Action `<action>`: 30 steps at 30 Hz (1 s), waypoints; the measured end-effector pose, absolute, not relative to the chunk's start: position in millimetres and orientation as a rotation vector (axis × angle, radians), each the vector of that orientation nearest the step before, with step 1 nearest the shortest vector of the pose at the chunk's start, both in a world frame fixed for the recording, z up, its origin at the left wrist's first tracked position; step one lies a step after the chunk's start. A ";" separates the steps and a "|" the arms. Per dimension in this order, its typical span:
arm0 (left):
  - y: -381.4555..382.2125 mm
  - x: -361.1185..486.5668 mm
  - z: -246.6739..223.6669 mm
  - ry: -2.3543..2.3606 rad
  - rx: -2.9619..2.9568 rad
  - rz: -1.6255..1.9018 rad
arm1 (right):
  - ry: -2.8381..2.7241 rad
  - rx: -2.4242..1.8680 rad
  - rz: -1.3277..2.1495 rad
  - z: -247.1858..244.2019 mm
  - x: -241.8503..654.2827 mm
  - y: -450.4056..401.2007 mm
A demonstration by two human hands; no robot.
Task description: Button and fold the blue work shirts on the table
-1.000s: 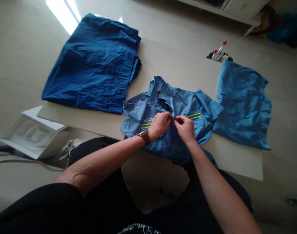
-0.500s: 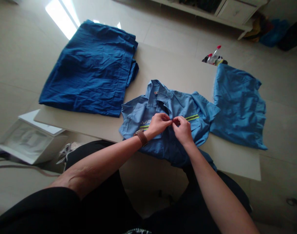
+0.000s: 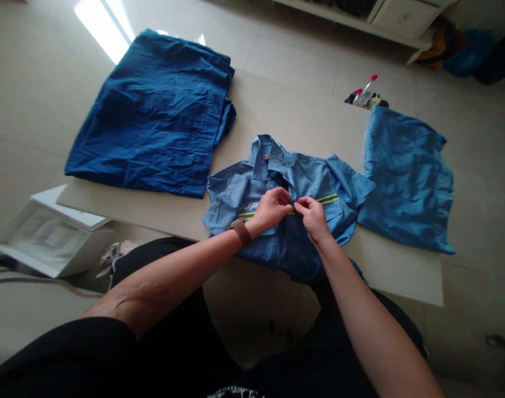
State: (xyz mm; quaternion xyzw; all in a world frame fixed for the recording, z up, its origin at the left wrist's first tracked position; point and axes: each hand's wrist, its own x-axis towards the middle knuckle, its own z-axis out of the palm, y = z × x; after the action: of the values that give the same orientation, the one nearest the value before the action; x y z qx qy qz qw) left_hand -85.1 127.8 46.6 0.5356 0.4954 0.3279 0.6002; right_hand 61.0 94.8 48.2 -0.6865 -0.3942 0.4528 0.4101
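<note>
The left hand (image 3: pixel 271 209) and right hand (image 3: pixel 314 218) pinch the front edge of a light-blue work shirt (image 3: pixel 319 172), their fingertips nearly meeting below the collar. The shirt lies on the bench (image 3: pixel 277 119) and looks light, soft and limp; its doubled front edge seems the firmest hold. A crumpled light-blue garment (image 3: pixel 408 182) lies just beside it, a dark-blue garment (image 3: pixel 148 116) further left.
</note>
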 end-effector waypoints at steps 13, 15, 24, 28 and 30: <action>131.4 -115.2 65.8 1.235 1.931 0.332 | -1.250 -1.931 0.913 42.9 73.1 90.6; 135.8 -122.7 71.5 1.341 2.036 0.277 | -1.449 -1.887 0.723 41.7 76.2 88.4; 155.5 -163.8 68.2 1.478 2.248 0.100 | -1.824 -1.805 0.337 55.0 69.0 89.3; 156.5 -166.7 63.9 1.459 2.197 0.086 | -2.057 -1.888 0.209 59.9 20.5 137.7; 157.7 -166.8 65.9 1.450 2.186 0.068 | -2.169 -1.984 0.189 57.1 -1.8 165.0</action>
State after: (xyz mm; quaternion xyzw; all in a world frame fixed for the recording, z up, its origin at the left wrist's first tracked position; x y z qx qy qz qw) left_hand -166.8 157.7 65.9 0.8053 0.5342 0.0249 0.2559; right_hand -1.8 165.0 57.1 -0.6704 -0.7328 0.0639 0.0981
